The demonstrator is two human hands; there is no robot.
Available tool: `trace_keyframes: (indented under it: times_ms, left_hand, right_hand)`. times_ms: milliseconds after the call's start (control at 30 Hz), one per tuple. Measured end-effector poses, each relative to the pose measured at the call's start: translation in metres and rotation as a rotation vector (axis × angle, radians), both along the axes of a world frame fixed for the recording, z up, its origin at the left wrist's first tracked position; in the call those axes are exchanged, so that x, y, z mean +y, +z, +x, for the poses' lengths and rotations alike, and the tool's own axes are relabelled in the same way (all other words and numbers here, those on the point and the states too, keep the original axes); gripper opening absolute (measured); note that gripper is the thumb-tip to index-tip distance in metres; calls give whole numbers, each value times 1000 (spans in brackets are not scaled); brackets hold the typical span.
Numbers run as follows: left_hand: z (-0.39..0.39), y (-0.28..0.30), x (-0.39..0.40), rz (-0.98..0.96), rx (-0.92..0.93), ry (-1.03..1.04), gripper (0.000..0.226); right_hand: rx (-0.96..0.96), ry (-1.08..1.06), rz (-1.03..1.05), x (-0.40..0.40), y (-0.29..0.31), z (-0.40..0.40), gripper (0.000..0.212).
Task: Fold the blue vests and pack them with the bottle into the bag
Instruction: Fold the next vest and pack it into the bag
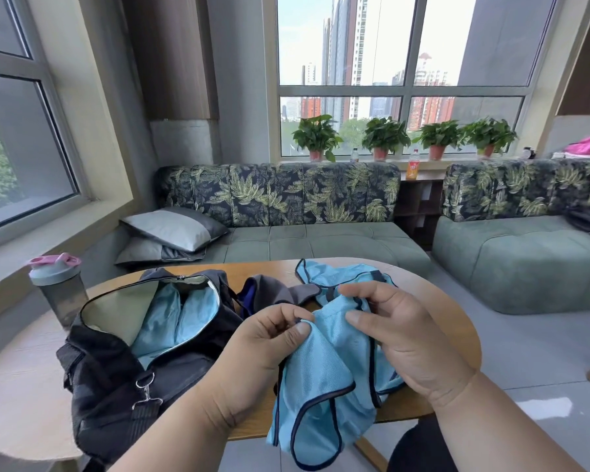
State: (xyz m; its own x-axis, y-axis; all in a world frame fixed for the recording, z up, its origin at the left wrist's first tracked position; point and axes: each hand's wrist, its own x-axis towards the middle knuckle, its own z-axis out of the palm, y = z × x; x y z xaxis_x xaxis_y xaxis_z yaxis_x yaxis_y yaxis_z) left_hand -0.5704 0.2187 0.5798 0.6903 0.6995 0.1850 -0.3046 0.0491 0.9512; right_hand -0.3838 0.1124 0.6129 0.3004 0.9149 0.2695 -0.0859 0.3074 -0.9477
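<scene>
Two hands in view, both on one blue vest [324, 366]. Left hand [266, 338] pinches a fold of the cloth between thumb and curled fingers. Right hand [399, 332] grips the same vest from the other side, thumb on top, fingers curled into the fabric. The vest is light blue mesh with dark navy binding along its edges; it is bunched, held over the near edge of the table [433, 301], with its lower part hanging below the tabletop.

One black bag [116, 379] sits on the table to the left, zipper open, a metal clip on its strap. Light blue cloth [171, 318] lies inside it; how many vests that is, I cannot tell. A grey and dark blue garment [269, 291] lies just behind the bag.

One bottle [58, 287], dark translucent body, grey lid, pink cap, stands upright on the table's far left, near the bag.

Beyond: two sofa sections with leaf-print backs, two grey cushions [174, 233], four potted plants [385, 137] on the windowsill, two small bottles among them.
</scene>
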Motion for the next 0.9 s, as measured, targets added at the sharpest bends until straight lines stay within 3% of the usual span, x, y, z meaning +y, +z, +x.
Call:
trace_keyframes:
  times_ms: [200, 333, 467, 633, 900]
  left_hand:
    - [-5, 8, 1, -32, -30, 13, 19]
    - [-4, 9, 0, -61, -30, 37, 12]
    - [-3, 9, 2, -37, -32, 68, 20]
    - [-4, 5, 4, -29, -35, 70, 3]
    - [-6, 11, 4, 53, -13, 55, 7]
  right_hand:
    - [-408, -117, -126, -1, 0, 12, 7]
    - [-625, -222, -100, 4, -4, 14, 9]
    - [-825, -262, -53, 1, 1, 11, 15]
    - [-772, -244, -10, -4, 14, 7, 13]
    - [-734, -205, -48, -8, 19, -1, 15]
